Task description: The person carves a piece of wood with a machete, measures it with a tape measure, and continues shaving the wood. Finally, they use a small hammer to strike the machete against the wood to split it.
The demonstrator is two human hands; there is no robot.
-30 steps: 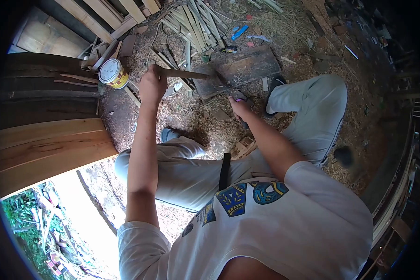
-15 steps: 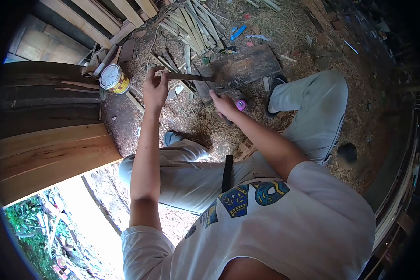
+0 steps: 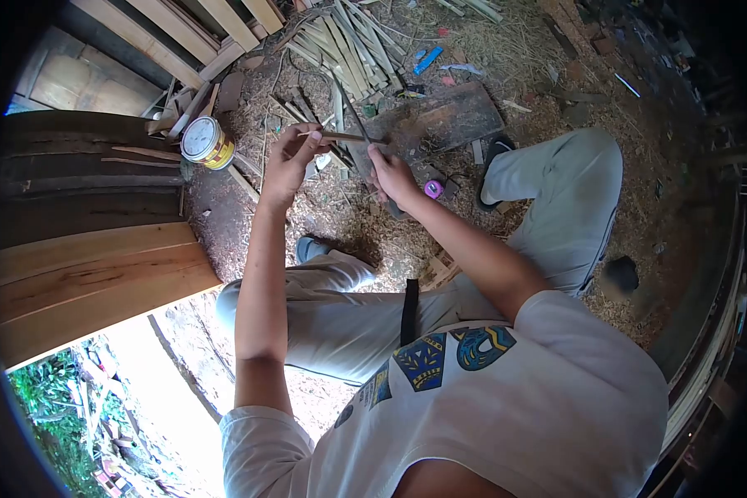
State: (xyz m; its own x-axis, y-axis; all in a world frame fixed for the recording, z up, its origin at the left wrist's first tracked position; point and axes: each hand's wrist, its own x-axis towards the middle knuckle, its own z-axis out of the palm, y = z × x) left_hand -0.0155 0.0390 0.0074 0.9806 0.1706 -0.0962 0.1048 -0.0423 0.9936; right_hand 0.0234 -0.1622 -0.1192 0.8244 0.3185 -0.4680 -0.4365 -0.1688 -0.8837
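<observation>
With your left hand [image 3: 289, 166] pinching the stick [image 3: 340, 136] at upper centre and your right hand [image 3: 393, 177] gripping the knife [image 3: 358, 124] against it, a slip could drive the blade into your left fingers.

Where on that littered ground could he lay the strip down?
The barest patch is the dark dirt between the yellow round tin and the stacked wooden planks. Wood chips carpet the ground under both hands. The bundle of split bamboo strips and dark flat board crowd the far side.
</observation>
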